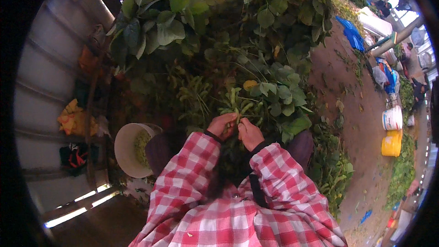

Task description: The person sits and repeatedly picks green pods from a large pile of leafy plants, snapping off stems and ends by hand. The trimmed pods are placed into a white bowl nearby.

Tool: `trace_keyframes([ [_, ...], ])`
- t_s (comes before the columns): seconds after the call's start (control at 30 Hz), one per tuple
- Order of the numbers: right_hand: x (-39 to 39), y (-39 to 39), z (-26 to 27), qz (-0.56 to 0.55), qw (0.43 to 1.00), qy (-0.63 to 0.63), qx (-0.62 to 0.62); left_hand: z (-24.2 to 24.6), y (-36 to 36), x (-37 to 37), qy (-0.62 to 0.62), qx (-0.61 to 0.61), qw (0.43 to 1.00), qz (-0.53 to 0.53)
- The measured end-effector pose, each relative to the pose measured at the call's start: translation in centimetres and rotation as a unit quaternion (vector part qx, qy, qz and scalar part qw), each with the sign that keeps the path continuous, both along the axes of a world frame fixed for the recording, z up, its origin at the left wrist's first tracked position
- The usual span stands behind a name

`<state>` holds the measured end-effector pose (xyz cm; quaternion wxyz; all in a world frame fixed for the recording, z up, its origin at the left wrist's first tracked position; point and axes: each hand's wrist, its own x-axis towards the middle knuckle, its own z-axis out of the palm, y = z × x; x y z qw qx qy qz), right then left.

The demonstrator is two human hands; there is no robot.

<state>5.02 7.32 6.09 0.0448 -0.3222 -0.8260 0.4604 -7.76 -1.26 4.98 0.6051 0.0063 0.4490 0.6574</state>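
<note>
My left hand [223, 126] and my right hand [250, 133] are close together in front of my lap. Both grip a soybean stem whose green pods [236, 101] fan out just beyond my fingers. The exact hold of each fingertip is too small to tell. More pods on cut stems [195, 91] lie beyond my left hand. A big heap of leafy soybean plants [168, 27] rises in front of me. Beside my left knee stands a white bucket [120, 154], tilted in this view, with loose green pods [141, 145] in it.
Corrugated wall panels [48, 99] run along the left, with a yellow bag [73, 118] by them. On the right is a dirt floor [343, 79] with scattered leaves. A white pail [392, 118] and a yellow bucket [391, 143] stand there. People [419, 89] are farther off.
</note>
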Motion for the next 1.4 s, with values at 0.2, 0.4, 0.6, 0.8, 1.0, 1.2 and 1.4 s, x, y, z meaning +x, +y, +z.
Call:
trace_keyframes([
  [0.2,0.2,0.1,-0.1,-0.016,0.999,0.021,-0.040,0.8,0.0,0.4,0.015,-0.008,1.000,-0.004],
  [0.4,0.3,0.4,-1.7,-0.037,0.989,0.079,-0.121,1.0,0.2,1.0,0.075,-0.062,0.995,-0.013],
  [0.6,0.6,0.7,1.3,-0.026,0.925,0.047,-0.377,-0.6,-1.1,-0.2,-0.061,0.071,0.992,-0.080],
  [0.8,0.9,0.6,-1.8,0.064,0.976,0.182,-0.100,1.7,-0.5,0.4,0.042,-0.018,0.995,-0.087],
  [1.0,1.0,-0.1,1.9,-0.013,0.949,0.083,-0.303,1.7,-0.6,0.8,0.151,-0.050,0.984,-0.085],
  [1.2,1.4,0.8,2.6,-0.065,0.820,0.069,-0.565,-1.3,-0.5,1.1,0.085,-0.023,0.996,-0.015],
  [1.4,1.4,0.1,1.5,-0.079,0.873,0.073,-0.475,0.0,0.0,1.9,0.036,-0.070,0.995,0.066],
])
